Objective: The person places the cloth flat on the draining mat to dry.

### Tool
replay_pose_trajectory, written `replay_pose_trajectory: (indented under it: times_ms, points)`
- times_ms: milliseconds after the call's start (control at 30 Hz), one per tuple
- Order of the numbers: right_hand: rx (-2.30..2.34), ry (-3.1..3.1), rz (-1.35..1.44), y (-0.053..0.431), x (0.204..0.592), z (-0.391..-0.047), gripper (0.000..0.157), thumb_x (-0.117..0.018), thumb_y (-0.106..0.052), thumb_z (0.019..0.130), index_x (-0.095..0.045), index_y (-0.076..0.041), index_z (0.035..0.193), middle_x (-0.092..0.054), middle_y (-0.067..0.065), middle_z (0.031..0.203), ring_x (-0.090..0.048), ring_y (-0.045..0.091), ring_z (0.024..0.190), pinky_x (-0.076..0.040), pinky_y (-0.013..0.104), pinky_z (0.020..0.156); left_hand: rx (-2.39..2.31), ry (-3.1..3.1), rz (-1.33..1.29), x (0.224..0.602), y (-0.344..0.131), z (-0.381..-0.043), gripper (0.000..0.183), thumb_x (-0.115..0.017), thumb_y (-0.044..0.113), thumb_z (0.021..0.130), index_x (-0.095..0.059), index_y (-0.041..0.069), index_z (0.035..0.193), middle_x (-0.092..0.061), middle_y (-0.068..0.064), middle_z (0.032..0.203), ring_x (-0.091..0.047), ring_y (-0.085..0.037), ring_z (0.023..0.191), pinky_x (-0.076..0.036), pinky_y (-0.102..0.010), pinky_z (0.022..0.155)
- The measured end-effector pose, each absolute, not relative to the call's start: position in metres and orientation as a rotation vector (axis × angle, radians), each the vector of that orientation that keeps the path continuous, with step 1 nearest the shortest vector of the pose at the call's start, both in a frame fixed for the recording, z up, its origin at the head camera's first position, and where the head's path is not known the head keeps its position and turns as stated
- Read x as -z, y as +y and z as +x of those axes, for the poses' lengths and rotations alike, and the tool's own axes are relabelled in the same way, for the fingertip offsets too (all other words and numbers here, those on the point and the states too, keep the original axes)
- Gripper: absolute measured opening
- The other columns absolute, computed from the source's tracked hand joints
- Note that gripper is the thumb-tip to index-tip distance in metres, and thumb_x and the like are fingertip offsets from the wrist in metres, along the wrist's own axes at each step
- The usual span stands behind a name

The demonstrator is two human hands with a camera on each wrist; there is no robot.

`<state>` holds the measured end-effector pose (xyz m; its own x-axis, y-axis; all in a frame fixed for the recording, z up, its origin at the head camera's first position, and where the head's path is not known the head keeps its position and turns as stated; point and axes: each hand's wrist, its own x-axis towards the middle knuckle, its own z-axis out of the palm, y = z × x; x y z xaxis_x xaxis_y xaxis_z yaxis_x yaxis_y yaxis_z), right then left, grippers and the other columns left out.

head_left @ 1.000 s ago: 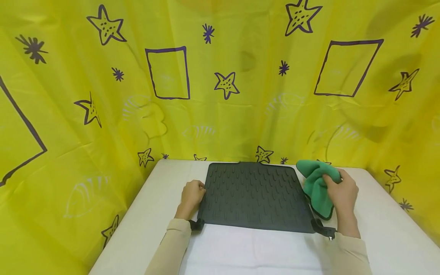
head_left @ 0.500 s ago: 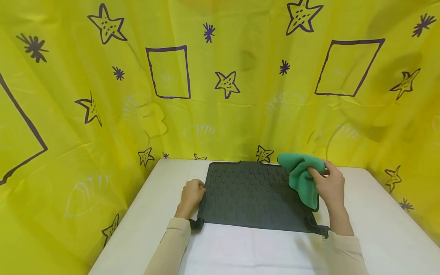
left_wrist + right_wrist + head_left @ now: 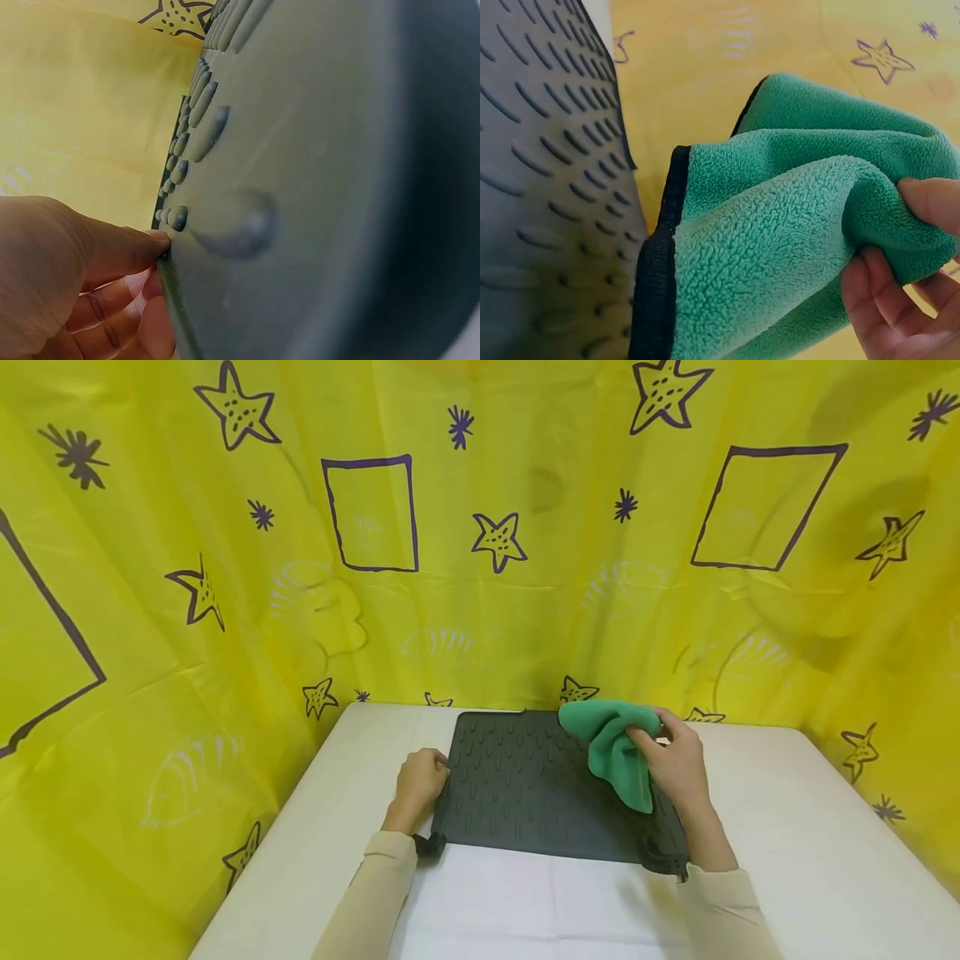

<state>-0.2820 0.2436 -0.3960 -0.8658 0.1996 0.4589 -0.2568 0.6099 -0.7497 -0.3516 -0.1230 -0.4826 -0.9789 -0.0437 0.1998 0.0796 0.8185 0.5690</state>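
A dark grey rubber mat (image 3: pixel 502 785) with raised elongated bumps lies on the white table. My left hand (image 3: pixel 422 781) pinches the mat's left edge between thumb and fingers, as the left wrist view shows with the thumb (image 3: pixel 154 244) on the rim. My right hand (image 3: pixel 675 764) grips a bunched green microfiber cloth (image 3: pixel 611 743) with black edging over the mat's right half. In the right wrist view the thumb and fingers (image 3: pixel 877 292) pinch a fold of the cloth (image 3: pixel 765 240), whose loose part hangs toward the mat. Part of the mat is hidden behind the cloth and right hand.
The white table (image 3: pixel 772 810) extends on both sides of the mat and in front of it. A yellow curtain (image 3: pixel 525 610) printed with stars and rectangles hangs behind and along the sides of the table. Dark straps (image 3: pixel 429 846) sit at both wrists.
My right hand has carried the green cloth leftward, from beside the mat's right edge to over its right half. My left hand has stayed at the left edge, and the mat has not moved.
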Motion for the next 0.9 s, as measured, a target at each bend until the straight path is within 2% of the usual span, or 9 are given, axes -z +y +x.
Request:
replay_pose_trajectory:
  times_ms: [267, 500, 733, 900]
  points:
    - [-1.281, -2.319, 0.222, 0.224, 0.410, -0.292, 0.031, -0.063, -0.023, 0.093, -0.062, -0.012, 0.122, -0.065, 0.011, 0.116, -0.060, -0.003, 0.087, -0.050, 0.015, 0.074, 0.901, -2.800, -0.007, 0.485, -0.124, -0.352, 0.010, -0.070, 0.013, 0.084, -0.074, 0.008, 0.092, -0.072, -0.006, 0.084, -0.066, -0.022, 0.073, -0.052, -0.038, 0.065]
    - [-1.289, -2.359, 0.293, 0.211, 0.421, -0.296, 0.029, -0.062, -0.024, 0.094, -0.062, -0.018, 0.123, -0.063, 0.005, 0.120, -0.063, 0.013, 0.094, -0.051, 0.020, 0.078, 0.926, -2.802, -0.007, 0.483, -0.125, -0.352, 0.012, -0.069, 0.013, 0.085, -0.073, 0.006, 0.094, -0.072, -0.007, 0.086, -0.065, -0.022, 0.074, -0.052, -0.038, 0.066]
    - [-1.282, -2.379, 0.371, 0.200, 0.440, -0.301, 0.030, -0.063, -0.011, 0.092, -0.062, -0.016, 0.122, -0.066, 0.006, 0.120, -0.065, 0.016, 0.096, -0.052, 0.021, 0.079, 0.954, -2.807, -0.006, 0.482, -0.125, -0.352, 0.011, -0.070, 0.012, 0.085, -0.073, 0.006, 0.093, -0.072, -0.007, 0.085, -0.062, -0.018, 0.069, -0.051, -0.034, 0.063]
    - [-1.231, -2.474, 0.314, 0.195, 0.453, -0.304, 0.032, -0.061, -0.008, 0.092, -0.061, -0.016, 0.123, -0.064, 0.010, 0.123, -0.060, 0.021, 0.090, -0.049, 0.030, 0.076, 0.947, -2.813, -0.003, 0.484, -0.125, -0.354, 0.011, -0.070, 0.013, 0.085, -0.073, 0.007, 0.093, -0.072, -0.006, 0.085, -0.064, -0.019, 0.072, -0.051, -0.035, 0.064]
